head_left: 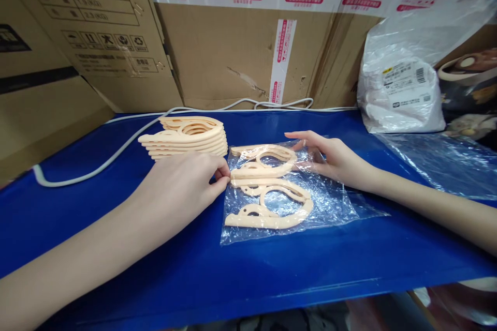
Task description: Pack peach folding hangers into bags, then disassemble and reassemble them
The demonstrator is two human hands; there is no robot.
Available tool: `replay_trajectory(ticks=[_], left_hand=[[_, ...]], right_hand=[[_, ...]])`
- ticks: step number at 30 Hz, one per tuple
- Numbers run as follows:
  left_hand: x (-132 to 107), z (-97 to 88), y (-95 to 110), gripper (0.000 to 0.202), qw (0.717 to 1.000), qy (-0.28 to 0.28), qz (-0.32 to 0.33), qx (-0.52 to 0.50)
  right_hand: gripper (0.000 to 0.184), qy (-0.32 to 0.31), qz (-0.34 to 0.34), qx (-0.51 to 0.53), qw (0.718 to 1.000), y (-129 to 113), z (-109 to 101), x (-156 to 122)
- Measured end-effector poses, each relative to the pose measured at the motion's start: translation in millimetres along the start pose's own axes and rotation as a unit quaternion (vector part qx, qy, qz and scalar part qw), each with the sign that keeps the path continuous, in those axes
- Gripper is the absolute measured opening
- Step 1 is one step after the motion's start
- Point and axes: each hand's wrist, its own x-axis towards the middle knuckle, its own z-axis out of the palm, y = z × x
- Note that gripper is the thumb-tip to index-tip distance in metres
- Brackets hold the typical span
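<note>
A clear plastic bag (330, 207) lies flat on the blue table, with beige folding hangers inside it. One hanger (289, 221) is nearer me, and another group of folded hangers (285, 170) lies just beyond it. My left hand (186, 181) pinches the bag's left edge, close to the ends of the hangers. At the bag's upper right, my right hand (334, 160) has its fingers apart, the index finger stretched out, and touches the bag near the far hangers' curved end. Beyond my left hand stands a stack of several matching hangers (190, 137), partly hidden by that hand.
A white cable (116, 158) runs along the back and left of the blue table (248, 274). Cardboard boxes (233, 46) wall off the back and left. At the back right sit a white labelled plastic package (404, 93) and another clear plastic bag (446, 160).
</note>
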Motion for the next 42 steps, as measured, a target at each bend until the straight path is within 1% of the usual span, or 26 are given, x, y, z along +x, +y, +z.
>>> replay_trajectory(ticks=[13,20,23,25,27,28,29,30,32,34,36,39,42], left_hand=[[1,2.1,-1,0.030,1.000,0.012,0.009,0.015],[1,1.0,0,0.023,0.999,0.017,0.014,0.023],[1,-5.3,-1,0.020,0.997,0.053,0.054,0.012],[2,-13.8,-5,0.020,0.989,0.102,0.104,-0.007],[5,-24.8,-13,0.022,0.974,0.159,0.162,-0.009],[8,-30.5,-19,0.026,0.966,0.180,0.188,-0.002],[11,-36.0,-26,0.030,0.961,0.187,0.202,0.004],[15,-41.0,-34,0.034,0.963,0.178,0.200,0.007],[22,-48.4,-50,0.046,0.976,0.136,0.168,0.004],[27,-52.1,-64,0.061,0.988,0.088,0.130,0.003],[29,-53.0,-72,0.066,0.994,0.057,0.099,0.003],[26,-51.9,-76,0.072,0.996,0.044,0.079,-0.019],[26,-51.4,-83,0.077,0.996,0.038,0.060,-0.045]], right_hand=[[0.062,-0.009,-0.013,-0.024,1.000,-1,-1,-1],[0.067,-0.014,0.003,-0.061,0.998,-4,-3,-2],[0.068,-0.017,0.012,-0.086,0.996,-6,-9,-4],[0.063,-0.020,0.012,-0.120,0.992,-5,-15,-5],[0.055,-0.023,0.014,-0.168,0.985,-4,-21,-7],[0.052,-0.021,0.016,-0.192,0.981,-2,-23,-7],[0.050,-0.016,0.018,-0.215,0.976,-1,-25,-8],[0.049,-0.011,0.019,-0.232,0.972,1,-27,-8],[0.048,-0.001,0.019,-0.253,0.967,6,-31,-8],[0.047,0.002,0.015,-0.263,0.965,9,-33,-9],[0.043,0.005,0.011,-0.273,0.962,12,-34,-8],[0.039,0.010,0.015,-0.294,0.956,12,-34,-8],[0.038,0.011,0.017,-0.316,0.949,10,-34,-8]])
